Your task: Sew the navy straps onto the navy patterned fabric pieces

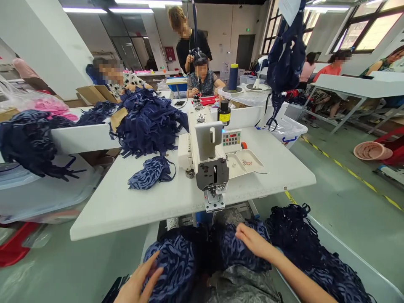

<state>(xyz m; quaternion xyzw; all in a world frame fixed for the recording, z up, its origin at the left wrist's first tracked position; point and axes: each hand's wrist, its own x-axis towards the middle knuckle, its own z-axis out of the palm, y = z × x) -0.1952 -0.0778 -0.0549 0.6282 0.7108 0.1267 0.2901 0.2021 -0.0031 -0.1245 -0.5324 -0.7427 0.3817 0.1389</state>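
Observation:
My left hand [139, 284] lies with fingers spread on a navy patterned fabric piece [176, 265] in my lap, at the bottom of the view. My right hand [254, 242] rests flat, fingers stretched out, on another navy patterned piece [233, 250] just below the table edge. In front of both hands stands a white sewing machine [210, 155] on a white table [132, 202]. A single navy patterned piece [151, 172] lies on the table left of the machine.
A heap of navy straps [148, 122] sits at the table's back left. A white bin [347, 256] of navy fabric stands at my right. A clear tub [47, 193] is at left. Other people sit and stand at tables behind. Yellow floor tape [350, 172] runs along the right.

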